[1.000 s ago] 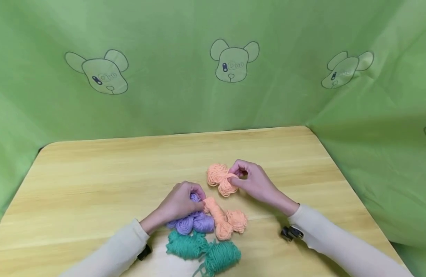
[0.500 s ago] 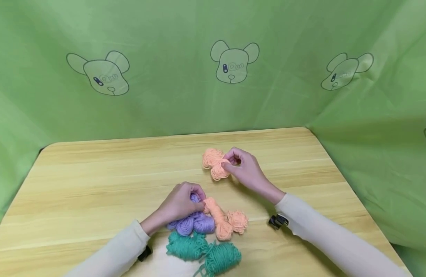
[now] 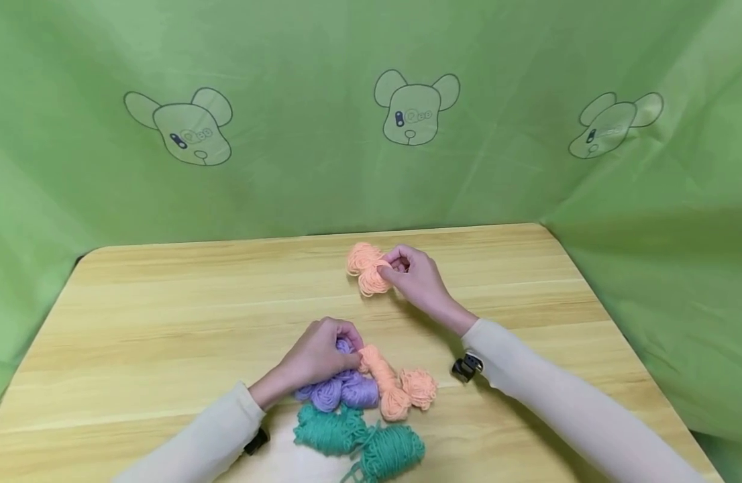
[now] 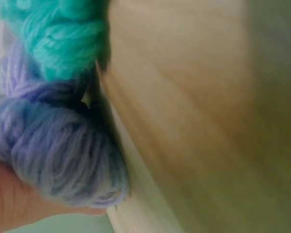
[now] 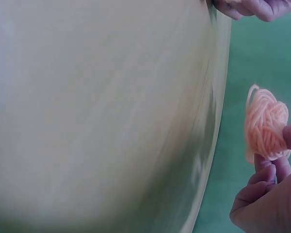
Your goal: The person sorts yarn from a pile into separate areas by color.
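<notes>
My right hand (image 3: 416, 278) pinches a peach yarn bundle (image 3: 366, 268) at its tied middle, with two rounded lobes spreading leftward. In the right wrist view this yarn bundle (image 5: 266, 124) sits between thumb and fingers. Lower on the table, my left hand (image 3: 319, 352) bends over several purple yarn skeins (image 3: 357, 391). Its thumb and forefinger meet at the upper end of a second peach yarn bundle (image 3: 380, 376) and pinch it there. The left wrist view has a purple skein (image 4: 68, 150) close up, covering most of that hand.
Two green yarn skeins (image 3: 392, 451) lie at the front, just below the purple and peach ones. They rest on a pale wooden table (image 3: 196, 302). A green cloth (image 3: 298, 168) with mouse-like heads drawn on it stands behind and at the sides.
My right hand has carried its peach yarn bundle away from the others, toward the table's far edge and slightly left. My left hand and the remaining yarn have stayed in place.
</notes>
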Demonstrator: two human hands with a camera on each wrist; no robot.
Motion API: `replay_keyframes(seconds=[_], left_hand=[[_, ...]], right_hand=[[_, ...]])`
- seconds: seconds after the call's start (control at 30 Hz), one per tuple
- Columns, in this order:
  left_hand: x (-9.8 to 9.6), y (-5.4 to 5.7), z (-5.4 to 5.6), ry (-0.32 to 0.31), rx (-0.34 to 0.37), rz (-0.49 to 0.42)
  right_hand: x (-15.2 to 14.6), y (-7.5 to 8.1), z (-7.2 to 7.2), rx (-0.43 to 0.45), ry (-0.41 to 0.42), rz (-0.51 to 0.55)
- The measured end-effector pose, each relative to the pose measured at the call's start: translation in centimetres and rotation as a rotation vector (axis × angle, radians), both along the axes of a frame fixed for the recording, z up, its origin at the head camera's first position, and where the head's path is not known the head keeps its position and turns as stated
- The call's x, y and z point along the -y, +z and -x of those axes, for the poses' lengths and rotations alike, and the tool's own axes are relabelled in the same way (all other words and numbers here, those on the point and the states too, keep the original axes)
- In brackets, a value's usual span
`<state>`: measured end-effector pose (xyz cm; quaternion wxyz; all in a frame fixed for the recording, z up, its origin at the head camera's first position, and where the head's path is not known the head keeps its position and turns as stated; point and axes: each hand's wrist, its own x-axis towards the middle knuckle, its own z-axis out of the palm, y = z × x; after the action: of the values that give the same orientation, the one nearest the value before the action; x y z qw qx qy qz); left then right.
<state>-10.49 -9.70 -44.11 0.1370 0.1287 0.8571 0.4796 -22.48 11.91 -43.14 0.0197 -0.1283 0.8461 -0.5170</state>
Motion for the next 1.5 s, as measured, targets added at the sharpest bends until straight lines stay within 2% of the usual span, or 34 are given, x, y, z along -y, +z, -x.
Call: replay_keyframes(seconds=[0.17,0.2,0.3,0.33,0.37,0.4,0.43,0.57,0.6,0.8,0.97,1.1,1.3,1.5], left_hand=[[0.2,-0.6,0.2,-0.014,-0.015,-0.030],[0.2,-1.5,0.5,-0.019,-0.034,-0.033],[0.4,-1.5,0.5,-0.027,-0.050,-0.041],[0.4,-1.1,0.5,-0.025,-0.048,-0.041],[0.4,-1.6,0.6,-0.028,-0.064,-0.038],[0.4,-1.6,0.6,-0.027,-0.067,-0.035],[0.3,-0.7,0.4,-0.023,-0.050,-0.035],[0.2,-0.5,0.4,-0.011,-0.033,-0.013],[0.2,0.0,0.3,-0.006,-0.015,-0.008],[0.0,-0.1,0.3,0.002,-0.008,0.003],[0.2,-0.3,0.1,0.009,0.007,0.006],[0.2,-0.4,0.1,0.004,-0.009,0.012],[0.2,-0.2,0.2,-0.004,-0.013,0.019],[0.1,0.0,0.3,-0.005,-0.011,0.028]], right_hand=[[0.4,-0.4,0.9,-0.003,-0.024,-0.011],[0.5,-0.5,1.0,-0.007,-0.027,-0.014],[0.8,-0.6,1.5,-0.010,-0.030,-0.026],[0.9,-0.6,1.6,-0.009,-0.030,-0.029],[1.0,-0.6,1.8,-0.006,-0.033,-0.033],[1.0,-0.6,1.9,-0.002,-0.035,-0.041],[1.1,-0.6,2.1,0.001,-0.037,-0.052],[1.3,-0.6,2.6,0.010,-0.042,-0.094],[1.3,-0.6,2.7,0.007,-0.041,-0.104],[1.5,-0.7,3.4,-0.012,-0.044,-0.127],[1.8,-1.3,3.7,0.014,-0.023,-0.145],[2.1,-1.5,3.9,0.028,-0.032,-0.159],[2.6,-1.3,4.3,0.031,-0.025,-0.189],[2.5,-1.7,4.7,0.070,-0.011,-0.209]])
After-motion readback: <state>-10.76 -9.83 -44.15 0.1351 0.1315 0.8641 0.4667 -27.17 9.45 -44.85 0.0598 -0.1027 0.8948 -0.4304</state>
